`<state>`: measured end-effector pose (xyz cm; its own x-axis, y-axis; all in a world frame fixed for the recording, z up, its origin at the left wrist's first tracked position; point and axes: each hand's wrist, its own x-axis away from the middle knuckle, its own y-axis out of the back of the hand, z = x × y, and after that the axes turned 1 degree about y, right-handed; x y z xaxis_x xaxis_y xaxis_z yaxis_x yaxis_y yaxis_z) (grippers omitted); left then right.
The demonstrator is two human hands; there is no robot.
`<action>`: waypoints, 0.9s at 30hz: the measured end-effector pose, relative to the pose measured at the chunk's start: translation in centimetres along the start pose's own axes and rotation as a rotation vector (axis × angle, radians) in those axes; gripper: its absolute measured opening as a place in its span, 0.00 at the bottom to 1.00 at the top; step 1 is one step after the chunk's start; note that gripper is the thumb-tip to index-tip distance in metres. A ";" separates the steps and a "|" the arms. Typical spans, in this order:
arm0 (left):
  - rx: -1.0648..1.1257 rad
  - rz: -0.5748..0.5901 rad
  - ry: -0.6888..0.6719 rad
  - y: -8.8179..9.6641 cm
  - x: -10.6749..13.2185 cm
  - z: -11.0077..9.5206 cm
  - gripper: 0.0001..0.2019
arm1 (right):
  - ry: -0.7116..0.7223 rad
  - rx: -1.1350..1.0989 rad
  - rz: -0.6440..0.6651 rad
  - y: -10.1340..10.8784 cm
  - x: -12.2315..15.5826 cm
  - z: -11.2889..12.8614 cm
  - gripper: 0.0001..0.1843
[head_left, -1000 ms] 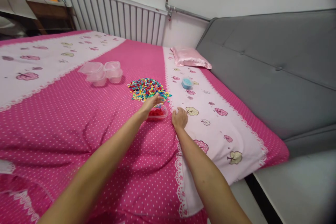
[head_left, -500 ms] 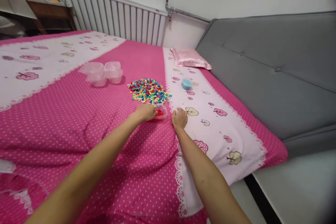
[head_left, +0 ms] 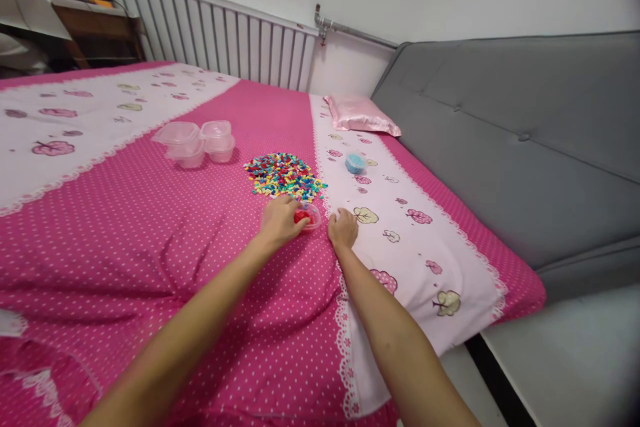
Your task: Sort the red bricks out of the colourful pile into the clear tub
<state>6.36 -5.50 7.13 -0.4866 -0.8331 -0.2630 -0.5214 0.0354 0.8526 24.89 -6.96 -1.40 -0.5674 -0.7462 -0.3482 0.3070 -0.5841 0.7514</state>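
Note:
My left hand [head_left: 281,220] reaches over the left side of a small clear plastic container [head_left: 316,219]. Its thumb lies along the near rim and its fingers along the far side, so the hand spans the container. Red pieces [head_left: 301,216] lie inside, partly covered by the hand. Just beyond the container spreads a pile of small multicoloured pieces [head_left: 285,173]. To the right, my right hand [head_left: 343,228] rests on the pale strip of the bedspread, fingers slightly bent and apart, holding nothing and separated from the container by a small gap.
Stacked clear plastic containers [head_left: 183,143] stand on the bed left of the pile. A small container of light blue pieces [head_left: 355,163] sits at the right. Farther back lie a pink pillow [head_left: 361,115] and a grey padded headboard [head_left: 515,147]; a radiator [head_left: 210,27] lines the wall.
My left hand has gone from a closed shape above the container to a wider one, thumb and fingers spread around its left side. The right hand stays in place.

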 end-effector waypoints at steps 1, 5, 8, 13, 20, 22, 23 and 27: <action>0.029 -0.058 0.016 0.1 0.2 0.7 0.24 | 0.000 0.002 0.002 0.0 0.0 0.0 0.22; 0.191 -0.113 0.027 -0.3 0.9 4.3 0.44 | -0.006 0.017 0.004 -0.2 -0.2 0.0 0.21; 0.360 -0.053 -0.012 -1.6 1.6 6.8 0.53 | -0.012 0.036 -0.008 -0.4 -0.3 0.1 0.20; 0.613 -0.068 -0.002 -3.6 1.9 8.5 0.44 | -0.008 0.065 -0.007 -0.5 -0.2 0.2 0.20; 0.759 -0.086 0.034 -4.2 2.0 8.6 0.40 | -0.017 0.084 0.003 -0.3 0.1 0.5 0.21; 0.750 -0.114 0.073 -4.3 2.0 8.8 0.39 | -0.015 0.089 0.006 -0.2 0.2 0.6 0.21; 0.742 -0.129 0.091 -4.4 2.0 8.8 0.39 | -0.014 0.094 0.006 -0.2 0.2 0.6 0.21; 0.707 -0.173 0.133 -4.4 2.0 9.0 0.37 | -0.005 0.114 -0.003 -0.1 0.3 0.9 0.20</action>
<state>1.36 -2.39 -1.24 -0.2913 -0.9171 -0.2721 -0.9317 0.2075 0.2981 24.00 -6.87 -1.14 -0.5717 -0.7430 -0.3482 0.2169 -0.5461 0.8092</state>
